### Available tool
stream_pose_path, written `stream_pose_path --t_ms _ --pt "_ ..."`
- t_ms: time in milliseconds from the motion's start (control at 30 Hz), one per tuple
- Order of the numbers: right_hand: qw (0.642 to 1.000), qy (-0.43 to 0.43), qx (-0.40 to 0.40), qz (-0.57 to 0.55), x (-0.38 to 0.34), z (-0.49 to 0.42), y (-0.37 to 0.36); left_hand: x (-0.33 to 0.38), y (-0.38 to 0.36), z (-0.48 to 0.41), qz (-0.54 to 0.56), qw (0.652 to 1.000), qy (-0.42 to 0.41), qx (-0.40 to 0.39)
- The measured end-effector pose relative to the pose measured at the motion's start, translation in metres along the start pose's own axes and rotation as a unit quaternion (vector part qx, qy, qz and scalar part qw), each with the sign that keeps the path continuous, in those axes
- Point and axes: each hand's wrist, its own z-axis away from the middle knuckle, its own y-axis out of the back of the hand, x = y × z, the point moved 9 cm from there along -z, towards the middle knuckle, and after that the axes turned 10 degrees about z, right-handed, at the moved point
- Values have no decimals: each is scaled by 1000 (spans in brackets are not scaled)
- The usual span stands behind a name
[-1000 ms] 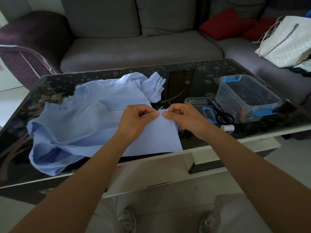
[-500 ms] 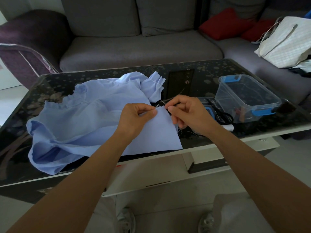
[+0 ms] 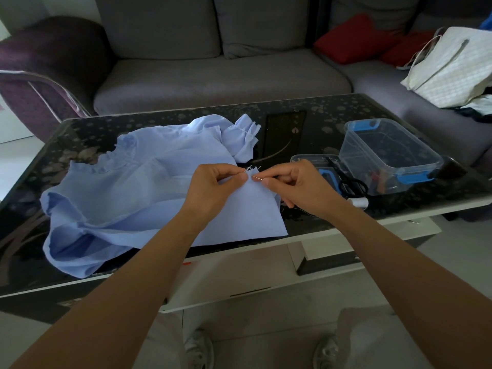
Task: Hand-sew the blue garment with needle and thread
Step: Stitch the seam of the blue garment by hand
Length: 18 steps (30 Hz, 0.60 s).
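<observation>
The left hand (image 3: 213,186) pinches the frayed corner of the blue garment (image 3: 138,187) on the table (image 3: 314,115); the right hand (image 3: 298,186) pinches the needle (image 3: 257,177). The needle lies level, tip pointing left at the cloth just beside the left fingers (image 3: 243,177); the right hand drives it.

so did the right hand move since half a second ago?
Yes. The right hand dropped slightly toward the near table edge, judged against the clear plastic box, with its fingertips again at the blue garment edge.
</observation>
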Motion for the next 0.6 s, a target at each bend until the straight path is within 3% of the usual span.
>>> stream_pose_path --t_ms 367,600 --pt "1000 3 -6 9 0 -1 -1 -1 -1 -1 -22 1000 -5 -11" --pt "999 -5 -44 28 0 0 -8 -1 -4 0 -107 994 -24 -22"
